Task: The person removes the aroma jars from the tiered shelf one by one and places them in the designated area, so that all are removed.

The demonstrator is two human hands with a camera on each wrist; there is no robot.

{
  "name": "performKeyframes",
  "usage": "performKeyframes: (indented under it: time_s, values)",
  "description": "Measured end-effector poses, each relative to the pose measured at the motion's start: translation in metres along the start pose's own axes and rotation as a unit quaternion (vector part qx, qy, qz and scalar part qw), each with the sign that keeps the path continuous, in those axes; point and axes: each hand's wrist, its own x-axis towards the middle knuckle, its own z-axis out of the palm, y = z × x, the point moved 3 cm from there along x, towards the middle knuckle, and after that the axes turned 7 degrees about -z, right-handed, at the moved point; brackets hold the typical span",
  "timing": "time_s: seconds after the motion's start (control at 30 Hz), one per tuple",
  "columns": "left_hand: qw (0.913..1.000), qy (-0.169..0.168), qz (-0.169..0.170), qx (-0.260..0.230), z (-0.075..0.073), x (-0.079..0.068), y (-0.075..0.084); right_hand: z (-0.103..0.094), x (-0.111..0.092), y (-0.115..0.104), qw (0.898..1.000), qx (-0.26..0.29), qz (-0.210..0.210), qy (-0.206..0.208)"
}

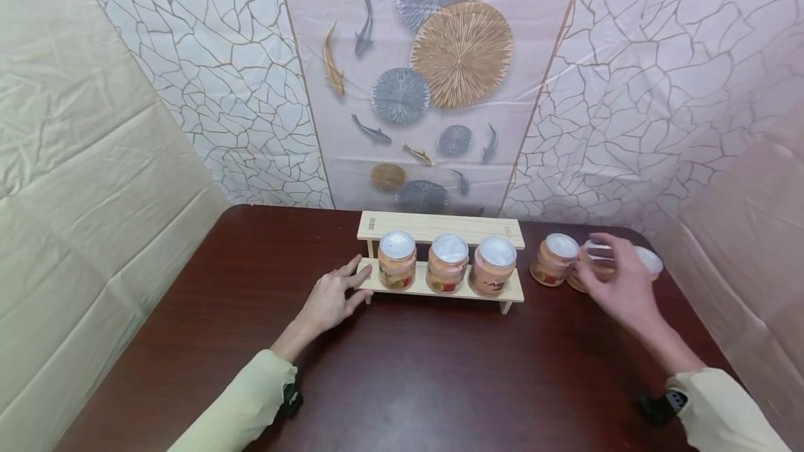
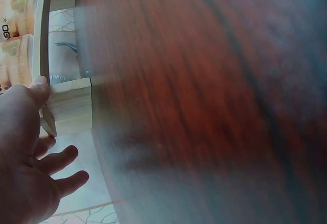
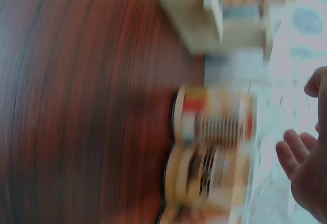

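Note:
A two-tier wooden rack (image 1: pixel 440 225) stands near the back wall. Three jars with clear lids and orange contents, the left jar (image 1: pixel 397 260), the middle jar (image 1: pixel 447 264) and the right jar (image 1: pixel 493 267), sit in a row on its lower shelf. My left hand (image 1: pixel 331 296) holds the left end of that shelf, thumb at the front edge; the left wrist view shows the thumb on the board (image 2: pixel 43 40). To the right, my right hand (image 1: pixel 622 288) hovers over a group of similar jars (image 1: pixel 553 261), fingers bent and apart, holding nothing. It partly hides them.
The rack's upper board is bare. Dark reddish wood forms the tabletop (image 1: pixel 427 375). A patterned cloth (image 1: pixel 461 54) hangs behind it, and plain cloth (image 1: pixel 82 180) borders the left side. In the right wrist view, loose jars (image 3: pixel 214 119) stand beside the rack's end.

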Motion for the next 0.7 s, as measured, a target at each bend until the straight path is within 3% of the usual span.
performKeyframes:
  time_s: [0.13, 0.4, 0.5, 0.7]
  values:
    - [1.0000, -0.004, -0.002, 0.001, 0.000, 0.000, 0.000, 0.023, 0.002, -0.025, 0.994, 0.094, 0.008, -0.057]
    - [0.9999, -0.011, -0.003, -0.003, -0.003, 0.000, 0.004, 0.059, 0.002, -0.050, 0.981, 0.160, 0.039, -0.106]
    - [0.9999, -0.012, -0.003, -0.002, -0.003, 0.000, 0.004, 0.068, 0.001, -0.054, 0.980, 0.164, 0.040, -0.107]
    - [1.0000, -0.007, -0.002, 0.001, -0.002, 0.000, 0.003, 0.083, -0.001, -0.058, 0.987, 0.125, 0.027, -0.094]
